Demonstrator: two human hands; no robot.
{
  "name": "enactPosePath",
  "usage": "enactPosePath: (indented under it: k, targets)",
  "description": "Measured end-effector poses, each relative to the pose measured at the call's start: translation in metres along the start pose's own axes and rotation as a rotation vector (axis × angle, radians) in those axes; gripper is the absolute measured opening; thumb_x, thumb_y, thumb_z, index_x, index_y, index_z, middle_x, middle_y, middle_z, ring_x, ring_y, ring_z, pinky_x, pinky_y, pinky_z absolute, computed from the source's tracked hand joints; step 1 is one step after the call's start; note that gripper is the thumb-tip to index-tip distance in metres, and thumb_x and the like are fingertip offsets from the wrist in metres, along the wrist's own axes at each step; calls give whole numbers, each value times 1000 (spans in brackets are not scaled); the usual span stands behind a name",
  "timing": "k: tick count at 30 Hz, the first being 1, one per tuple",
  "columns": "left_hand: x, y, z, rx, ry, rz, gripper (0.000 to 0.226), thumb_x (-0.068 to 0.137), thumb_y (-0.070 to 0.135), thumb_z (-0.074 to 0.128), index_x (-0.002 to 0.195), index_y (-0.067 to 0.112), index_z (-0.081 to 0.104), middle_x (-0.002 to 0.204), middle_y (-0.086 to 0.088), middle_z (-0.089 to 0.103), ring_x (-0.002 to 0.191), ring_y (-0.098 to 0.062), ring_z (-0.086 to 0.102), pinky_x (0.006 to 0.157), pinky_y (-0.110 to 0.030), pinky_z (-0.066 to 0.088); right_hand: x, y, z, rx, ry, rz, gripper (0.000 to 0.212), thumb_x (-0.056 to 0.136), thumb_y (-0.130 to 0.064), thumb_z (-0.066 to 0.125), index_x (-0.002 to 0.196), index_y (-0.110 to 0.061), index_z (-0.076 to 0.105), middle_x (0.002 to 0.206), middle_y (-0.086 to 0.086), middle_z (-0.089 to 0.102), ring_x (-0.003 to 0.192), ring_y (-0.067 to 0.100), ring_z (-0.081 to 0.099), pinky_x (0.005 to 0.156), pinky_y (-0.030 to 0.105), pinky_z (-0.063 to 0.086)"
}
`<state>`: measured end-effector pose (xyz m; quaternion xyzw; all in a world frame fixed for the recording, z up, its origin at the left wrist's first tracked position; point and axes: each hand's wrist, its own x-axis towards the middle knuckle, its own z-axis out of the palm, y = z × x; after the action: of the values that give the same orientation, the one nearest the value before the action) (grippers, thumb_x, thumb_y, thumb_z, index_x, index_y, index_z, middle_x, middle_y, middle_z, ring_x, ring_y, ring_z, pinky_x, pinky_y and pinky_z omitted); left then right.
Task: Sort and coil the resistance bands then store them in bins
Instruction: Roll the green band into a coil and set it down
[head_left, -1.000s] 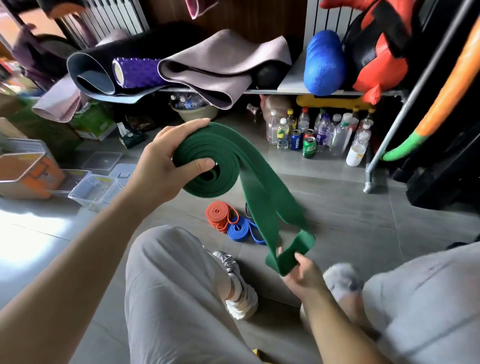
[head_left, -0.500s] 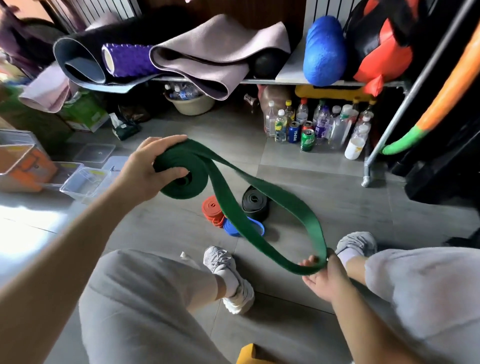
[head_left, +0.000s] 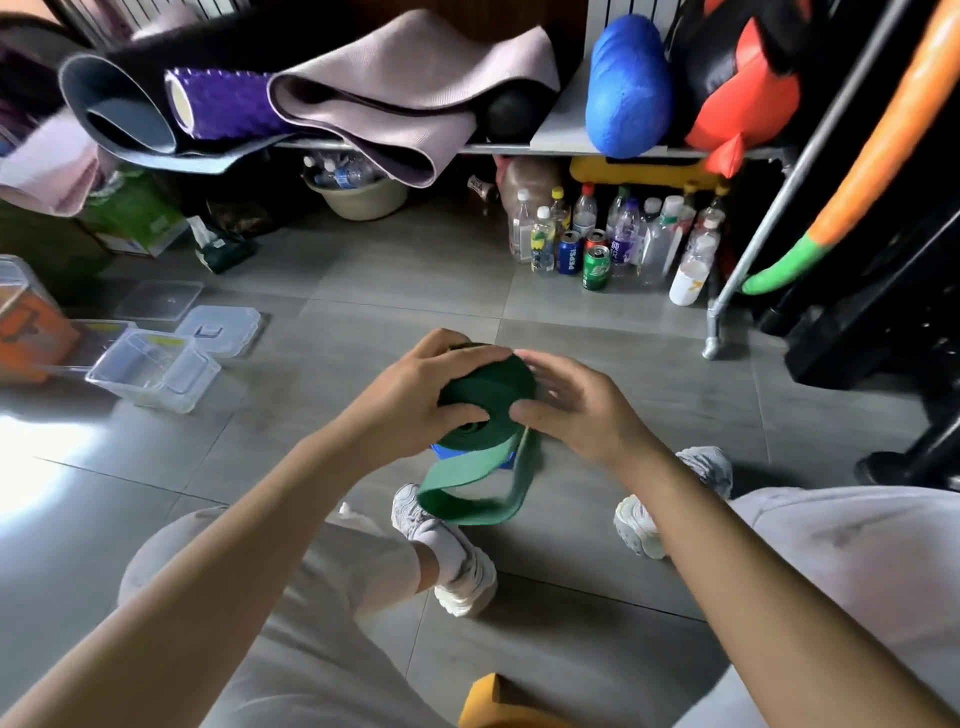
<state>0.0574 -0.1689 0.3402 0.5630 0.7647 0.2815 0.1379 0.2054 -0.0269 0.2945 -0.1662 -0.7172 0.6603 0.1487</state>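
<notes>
Between your knees, above the floor, you clasp the green band (head_left: 488, 400), rolled nearly whole. Your left hand (head_left: 415, 400) wraps its left rim, thumb on the near face. Your right hand (head_left: 576, 410), slightly blurred, curls over the right rim. The unrolled tail (head_left: 467, 499) hangs in a loop straight below the roll, nearer your right thumb. The bins (head_left: 150, 369) sit well apart, to your left.
</notes>
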Motion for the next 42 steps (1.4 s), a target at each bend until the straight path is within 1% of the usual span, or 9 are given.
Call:
enactPosePath:
  k: [3,10,13,20,30,33,36,39,42]
  targets:
    - [-5,1,-2,13,8,35,63,76,11,73,129,37,51,114,10,42,101,-5,46,82,-10,40,3,-10,-1,-145,-50,-69,58,71,-12,80,120,-25,53,114,-3,64,109,13,61,95,26,48]
    - [-15,11,2,-117,12,-56,71,73,18,79,131,37,44,109,17,44,97,-1,46,78,-2,39,-2,-14,-4,-153,-113,-65,47,71,0,79,111,-15,61,102,2,70,88,3,67,83,20,53]
    - [-12,14,-1,-135,-63,-152,62,72,30,79,127,27,50,106,13,54,96,-6,54,76,-7,44,-7,-15,-7,-149,-132,-76,46,69,0,81,108,-17,64,99,-2,72,89,6,68,81,21,54]
    - [-11,26,-2,-364,3,-190,47,66,18,84,97,41,57,97,13,65,96,-12,62,79,-27,55,-16,-21,-16,-50,-146,-61,50,60,-23,81,105,-33,63,97,-10,73,92,7,68,81,21,54]
    - [-22,28,4,-784,181,-190,47,59,16,81,102,22,62,92,2,70,89,-17,66,77,-34,56,-30,-5,-15,179,-133,-29,53,64,8,70,110,-15,59,99,-11,73,96,7,67,85,22,52]
    - [-26,27,8,-934,128,-175,47,66,12,81,108,12,59,95,-1,69,89,-18,66,73,-29,55,-33,-3,-11,191,-89,-47,49,70,17,67,109,-12,60,97,-7,74,93,11,68,82,24,54]
    - [-25,28,4,-739,27,-239,44,72,14,78,108,18,54,108,-10,62,99,-21,62,78,-33,56,-34,0,-10,170,-52,-39,48,69,20,68,106,-10,61,91,-5,74,87,10,69,76,23,54]
    - [-19,30,-6,-147,-62,-143,65,67,30,83,122,30,48,124,1,50,115,-15,48,94,-35,48,-32,0,-11,87,-66,-24,46,68,16,73,103,-11,64,89,-3,74,86,12,69,78,25,55]
    - [-15,41,1,404,-205,63,85,71,48,73,142,41,26,134,8,44,117,-17,46,84,-33,45,-28,-2,-10,-7,-124,-11,45,67,13,76,96,-19,64,84,-7,73,81,8,69,74,20,54]
